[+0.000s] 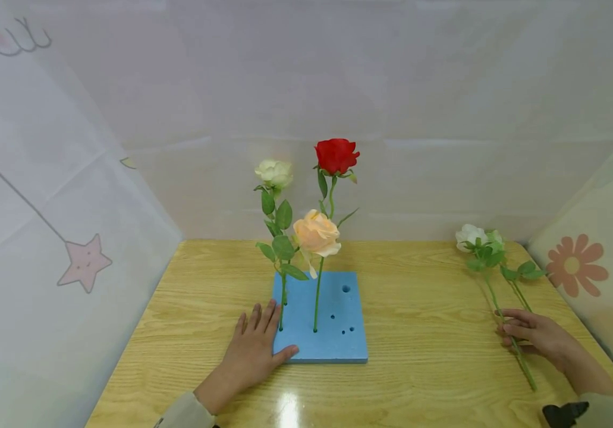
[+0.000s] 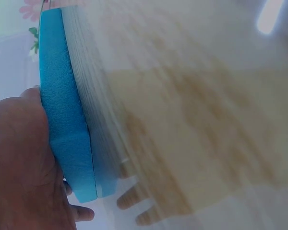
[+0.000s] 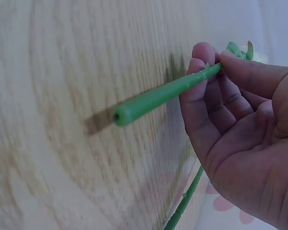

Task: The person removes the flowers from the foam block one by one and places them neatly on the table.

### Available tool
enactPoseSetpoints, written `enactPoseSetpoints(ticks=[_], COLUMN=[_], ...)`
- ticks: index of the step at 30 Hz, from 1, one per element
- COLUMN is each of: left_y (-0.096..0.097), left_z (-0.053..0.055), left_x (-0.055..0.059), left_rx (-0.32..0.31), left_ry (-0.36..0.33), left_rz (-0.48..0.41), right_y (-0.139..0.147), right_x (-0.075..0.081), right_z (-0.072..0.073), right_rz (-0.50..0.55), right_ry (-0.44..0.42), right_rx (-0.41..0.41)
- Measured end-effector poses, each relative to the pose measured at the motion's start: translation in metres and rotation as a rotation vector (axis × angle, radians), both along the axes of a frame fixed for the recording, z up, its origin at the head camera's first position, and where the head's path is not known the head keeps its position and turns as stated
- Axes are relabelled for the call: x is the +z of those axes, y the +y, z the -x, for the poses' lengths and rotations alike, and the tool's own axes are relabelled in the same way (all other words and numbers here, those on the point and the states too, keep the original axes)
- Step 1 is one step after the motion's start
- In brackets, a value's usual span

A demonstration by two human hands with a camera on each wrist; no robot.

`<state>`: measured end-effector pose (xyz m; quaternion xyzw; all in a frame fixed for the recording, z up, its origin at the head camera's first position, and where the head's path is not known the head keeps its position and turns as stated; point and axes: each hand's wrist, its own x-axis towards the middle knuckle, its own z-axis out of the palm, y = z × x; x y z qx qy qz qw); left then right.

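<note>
My left hand [image 1: 253, 349] rests against the left edge of a blue foam block [image 1: 338, 348], its thumb on top and fingers spread along the side. Three artificial roses stand upright in holes in the block: a red rose [image 1: 336, 156] at the back, a peach rose [image 1: 317, 233] in front and a pale cream rose [image 1: 274, 173] at the left. Over at the right, my right hand [image 1: 537, 339] pinches the green stem [image 3: 158, 98] of a white rose [image 1: 471, 236] between thumb and fingers. The stem's cut end points toward me, just above the table.
A second pale green-white rose [image 1: 494, 241] lies beside the white one, its stem [image 3: 185, 201] on the wooden table [image 1: 418, 333]. Several holes show in the block's right half. Patterned cloth [image 1: 370, 71] hangs behind the table and along both sides.
</note>
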<state>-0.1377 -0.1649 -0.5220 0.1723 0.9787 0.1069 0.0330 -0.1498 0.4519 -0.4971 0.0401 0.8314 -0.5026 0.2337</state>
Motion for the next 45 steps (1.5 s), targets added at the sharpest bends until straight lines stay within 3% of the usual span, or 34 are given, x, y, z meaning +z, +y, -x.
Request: enactPoseSetpoints(ticks=[9, 16, 28, 34, 39, 45], left_y=[-0.001, -0.001, 0.0, 0.0, 0.0, 0.0], left_z=[0.001, 0.001, 0.0, 0.001, 0.001, 0.0], left_x=[-0.001, -0.001, 0.003, 0.002, 0.001, 0.003], left_rx=[0.003, -0.001, -0.001, 0.007, 0.006, 0.004], left_ry=[-0.006, -0.005, -0.011, -0.018, -0.014, -0.023], left_rz=[0.016, 0.007, 0.004, 0.022, 0.024, 0.008], right_y=[0.013, 0.019, 0.018, 0.022, 0.021, 0.007], right_x=[-0.01, -0.008, -0.009, -0.005, -0.004, 0.001], right_z=[0.006, 0.008, 0.009, 0.007, 0.003, -0.006], right_rz=[0.147, 0.058, -0.019, -0.154, -0.134, -0.179], right_ry=[-0.076, -0.092, -0.051, -0.005, 0.03, 0.191], right_rx=[0.039, 0.004, -0.045, -0.014, -0.04, -0.091])
